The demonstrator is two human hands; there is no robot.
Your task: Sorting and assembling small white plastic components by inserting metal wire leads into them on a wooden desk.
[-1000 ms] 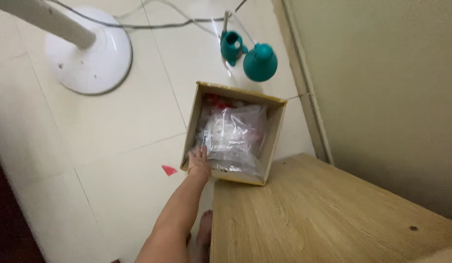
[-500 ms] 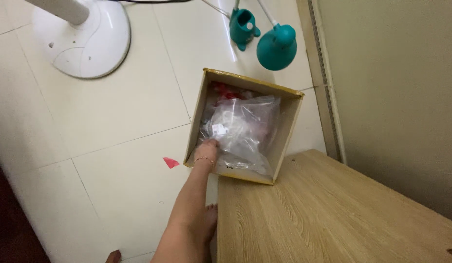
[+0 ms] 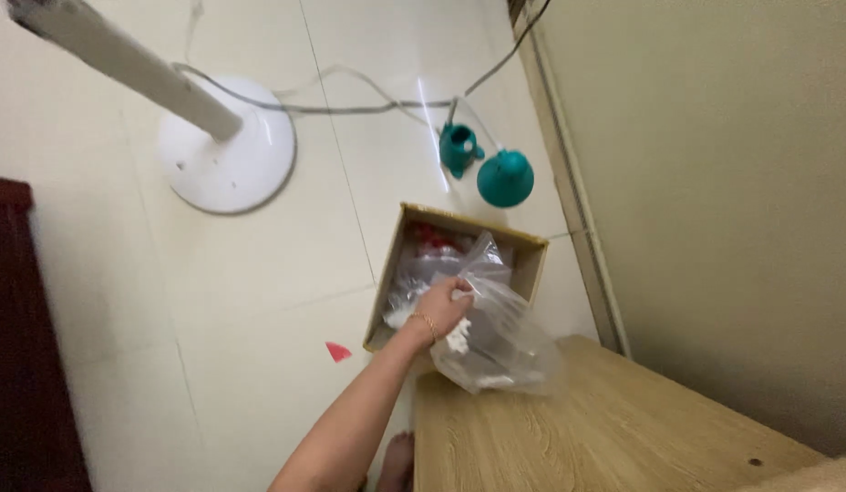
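The left hand [image 3: 444, 308] is clenched on the gathered neck of a clear plastic bag [image 3: 496, 342], hanging above the cardboard box [image 3: 523, 251] by the wooden table [image 3: 605, 437]: soft, light, slippery-looking, best gripped there at its bunched top.

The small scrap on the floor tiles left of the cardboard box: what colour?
Red; the scrap shows clearly in the head view.

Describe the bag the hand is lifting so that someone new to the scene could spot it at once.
Start at the light wooden table at the bottom right, then look to its far corner beside the open brown cardboard box on the tiled floor. There the hand has its grip on a clear, crinkled plastic bag with white pieces inside, the only bag raised above the box.
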